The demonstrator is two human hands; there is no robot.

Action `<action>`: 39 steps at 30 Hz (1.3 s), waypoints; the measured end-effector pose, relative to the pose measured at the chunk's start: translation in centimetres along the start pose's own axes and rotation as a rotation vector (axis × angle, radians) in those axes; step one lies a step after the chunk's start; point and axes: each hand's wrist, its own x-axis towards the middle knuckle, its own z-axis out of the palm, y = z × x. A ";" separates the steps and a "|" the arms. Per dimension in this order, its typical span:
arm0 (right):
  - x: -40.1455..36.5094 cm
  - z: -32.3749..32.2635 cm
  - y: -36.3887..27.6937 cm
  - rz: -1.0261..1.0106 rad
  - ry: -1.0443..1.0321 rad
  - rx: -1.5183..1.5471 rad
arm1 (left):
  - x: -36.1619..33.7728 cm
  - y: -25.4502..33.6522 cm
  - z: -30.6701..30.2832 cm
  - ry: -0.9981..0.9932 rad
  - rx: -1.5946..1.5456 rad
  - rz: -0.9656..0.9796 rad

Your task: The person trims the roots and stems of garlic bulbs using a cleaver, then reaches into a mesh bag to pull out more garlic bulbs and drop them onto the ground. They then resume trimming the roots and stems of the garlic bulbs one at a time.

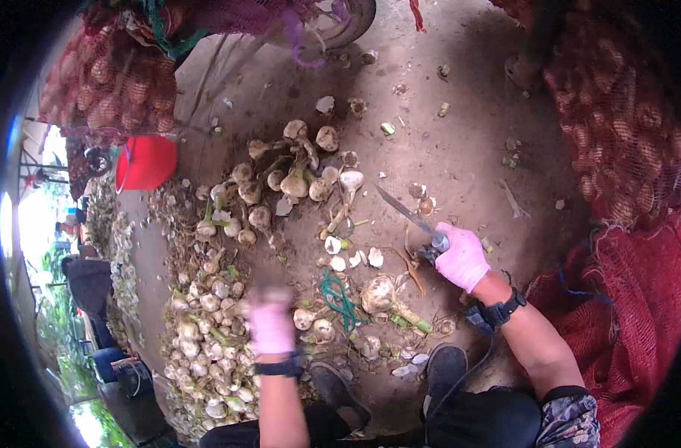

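My right hand, in a pink glove, is closed round the handle of a knife; its blade points up and to the left over the floor. My left hand, also pink-gloved, is over the edge of a large pile of trimmed garlic bulbs; motion smears its fingers, so what it holds, if anything, cannot be made out. Garlic with stalks lies in a loose heap beyond my hands. One larger bulb with a cut stalk rests between my hands, beside a green string.
A red bucket stands at the upper left. Full net sacks of garlic hang or stand at the upper left, and others at the right. Red netting lies beside my right arm. Peel and stalk scraps dot the floor.
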 end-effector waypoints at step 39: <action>-2.7 0.3 -5.3 -0.157 0.016 0.505 | 3.4 12.1 -3.4 0.171 -0.869 0.060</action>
